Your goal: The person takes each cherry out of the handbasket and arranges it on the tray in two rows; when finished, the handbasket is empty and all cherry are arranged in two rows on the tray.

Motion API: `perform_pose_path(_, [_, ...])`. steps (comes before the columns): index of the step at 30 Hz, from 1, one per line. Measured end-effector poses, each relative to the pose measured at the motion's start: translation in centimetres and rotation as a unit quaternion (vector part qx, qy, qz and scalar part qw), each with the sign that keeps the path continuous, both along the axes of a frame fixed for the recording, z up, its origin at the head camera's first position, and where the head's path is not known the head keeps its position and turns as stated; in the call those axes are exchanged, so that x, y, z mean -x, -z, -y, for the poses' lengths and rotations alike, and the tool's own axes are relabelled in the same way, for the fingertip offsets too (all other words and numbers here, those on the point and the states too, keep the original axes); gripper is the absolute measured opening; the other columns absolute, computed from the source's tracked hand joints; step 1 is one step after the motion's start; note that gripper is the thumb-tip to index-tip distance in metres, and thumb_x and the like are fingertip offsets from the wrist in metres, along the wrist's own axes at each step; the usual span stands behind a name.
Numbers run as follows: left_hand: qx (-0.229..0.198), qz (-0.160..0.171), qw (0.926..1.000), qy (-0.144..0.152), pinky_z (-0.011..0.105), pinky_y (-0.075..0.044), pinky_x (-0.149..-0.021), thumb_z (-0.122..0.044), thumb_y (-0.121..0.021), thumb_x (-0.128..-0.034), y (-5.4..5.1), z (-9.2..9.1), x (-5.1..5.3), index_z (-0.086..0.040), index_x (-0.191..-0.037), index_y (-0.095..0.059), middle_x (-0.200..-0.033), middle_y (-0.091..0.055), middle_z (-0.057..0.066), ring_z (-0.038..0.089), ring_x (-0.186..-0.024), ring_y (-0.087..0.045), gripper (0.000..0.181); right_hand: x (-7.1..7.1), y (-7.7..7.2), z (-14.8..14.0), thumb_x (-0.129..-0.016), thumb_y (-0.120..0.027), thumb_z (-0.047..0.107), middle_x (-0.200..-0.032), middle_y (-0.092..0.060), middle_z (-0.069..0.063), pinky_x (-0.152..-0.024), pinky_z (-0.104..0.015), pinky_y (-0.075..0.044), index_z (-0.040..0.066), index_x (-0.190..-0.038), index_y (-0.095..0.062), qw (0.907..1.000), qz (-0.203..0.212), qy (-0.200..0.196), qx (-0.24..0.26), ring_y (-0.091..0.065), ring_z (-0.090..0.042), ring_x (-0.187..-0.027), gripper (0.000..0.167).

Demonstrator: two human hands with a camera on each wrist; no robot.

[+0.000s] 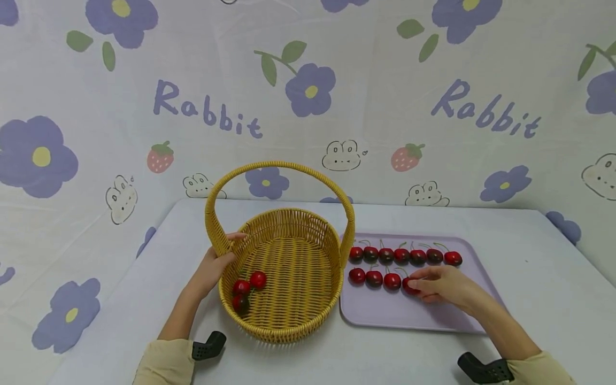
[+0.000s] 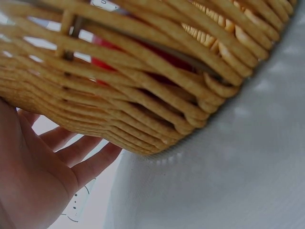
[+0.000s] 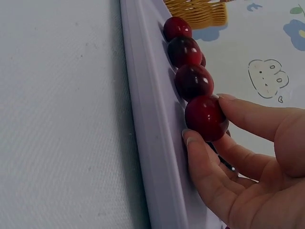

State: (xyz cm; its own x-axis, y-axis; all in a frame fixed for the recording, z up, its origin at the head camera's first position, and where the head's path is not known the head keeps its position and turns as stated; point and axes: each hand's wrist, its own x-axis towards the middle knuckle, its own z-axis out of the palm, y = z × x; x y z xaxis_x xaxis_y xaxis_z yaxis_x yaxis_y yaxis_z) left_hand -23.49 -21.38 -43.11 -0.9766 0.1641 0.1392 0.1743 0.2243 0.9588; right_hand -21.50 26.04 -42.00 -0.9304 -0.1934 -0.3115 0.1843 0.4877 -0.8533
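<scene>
A yellow woven basket with a tall arched handle stands left of a lilac tray. My left hand holds the basket's left side by the foot of the handle; in the left wrist view its fingers lie along the outer weave. Three red cherries lie inside the basket near its left wall. On the tray, my right hand pinches the rightmost cherry of the front row between thumb and fingers. That cherry sits beside its neighbour in the row.
Behind the front row, several stemmed cherries form a longer back row on the tray. A white cloth covers the table. A patterned cloth backdrop hangs behind it. The basket's right side stands close against the tray's left edge.
</scene>
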Motion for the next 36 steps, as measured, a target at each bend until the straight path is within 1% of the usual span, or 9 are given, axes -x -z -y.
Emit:
perform_pose_path(6, [0.001, 0.0, 1.0, -0.001, 0.058, -0.027, -0.102, 0.002, -0.04, -0.0894, -0.03, -0.01, -0.05, -0.001, -0.134, -0.046, -0.143, -0.038, 0.02, 0.04, -0.13, -0.035, 0.045, 0.0, 0.11, 0.23, -0.088, -0.069, 0.022, -0.096, -0.065, -0.009, -0.071, -0.031, -0.054, -0.011, -0.118, -0.057, 1.0, -0.007, 0.004, -0.003, -0.062, -0.019, -0.08, 0.047])
perform_pose_path(11, [-0.001, -0.001, 1.0, 0.0, 0.057, -0.026, -0.103, 0.003, -0.04, -0.0892, -0.04, -0.03, -0.04, 0.0, -0.134, -0.046, -0.142, -0.039, 0.02, 0.039, -0.13, -0.035, 0.045, 0.08, 0.15, 0.31, -0.087, -0.069, 0.022, -0.093, -0.064, -0.007, -0.07, -0.03, -0.054, -0.012, -0.117, -0.057, 0.9999, -0.012, 0.008, -0.003, -0.062, -0.018, -0.079, 0.047])
perform_pose_path(21, [-0.002, -0.004, 1.0, 0.002, 0.058, -0.025, -0.104, 0.004, -0.039, -0.0896, -0.11, -0.09, -0.07, 0.001, -0.134, -0.046, -0.143, -0.039, 0.021, 0.039, -0.131, -0.034, 0.045, 0.23, 0.23, 0.5, -0.088, -0.068, 0.023, -0.093, -0.065, -0.006, -0.068, -0.029, -0.053, -0.012, -0.119, -0.056, 0.9995, -0.02, 0.017, -0.015, -0.061, -0.016, -0.077, 0.048])
perform_pose_path(29, [-0.001, -0.003, 1.0, 0.002, 0.058, -0.026, -0.103, 0.004, -0.039, -0.0896, -0.11, -0.06, -0.04, 0.001, -0.134, -0.046, -0.143, -0.038, 0.02, 0.039, -0.13, -0.035, 0.045, 0.15, 0.11, 0.43, -0.089, -0.067, 0.022, -0.093, -0.065, -0.007, -0.067, -0.029, -0.053, -0.012, -0.119, -0.056, 0.9993, -0.03, 0.017, -0.011, -0.06, -0.018, -0.077, 0.047])
perform_pose_path(36, [-0.001, 0.0, 1.0, 0.001, 0.058, -0.025, -0.104, 0.003, -0.039, -0.0894, -0.09, -0.07, -0.07, 0.0, -0.134, -0.046, -0.143, -0.038, 0.02, 0.039, -0.13, -0.035, 0.045, 0.01, -0.24, -0.14, -0.092, -0.063, 0.024, -0.094, -0.062, -0.011, -0.069, -0.03, -0.054, -0.013, -0.119, -0.053, 0.9992, -0.038, 0.012, 0.0, -0.063, -0.02, -0.077, 0.048])
